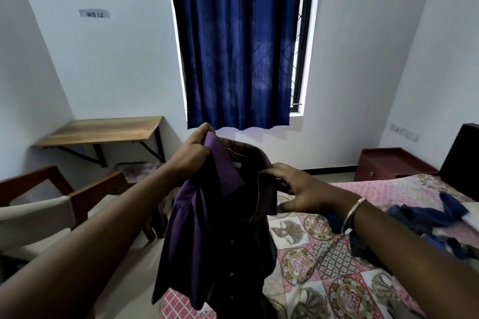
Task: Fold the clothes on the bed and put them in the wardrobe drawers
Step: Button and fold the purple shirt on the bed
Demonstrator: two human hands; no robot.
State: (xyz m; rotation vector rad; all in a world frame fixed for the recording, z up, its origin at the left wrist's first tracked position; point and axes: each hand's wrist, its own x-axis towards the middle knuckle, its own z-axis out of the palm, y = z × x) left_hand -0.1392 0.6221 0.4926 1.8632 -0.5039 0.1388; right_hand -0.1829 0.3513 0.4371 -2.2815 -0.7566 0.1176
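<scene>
A dark purple button shirt (215, 235) hangs in the air in front of me, over the near left corner of the bed (331, 261). My left hand (193, 150) grips the shirt's collar at its top and holds it up. My right hand (298, 188), with a bangle on the wrist, touches the other side of the collar with spread fingers. A heap of dark blue clothes (430, 225) lies on the patterned bedspread to the right.
A wooden chair with a pale seat (51, 212) stands to the left. A wall-mounted wooden desk (103, 131) is behind it. A blue curtain (241, 41) covers the window ahead. A red-brown bedside cabinet (391, 163) stands at the far right.
</scene>
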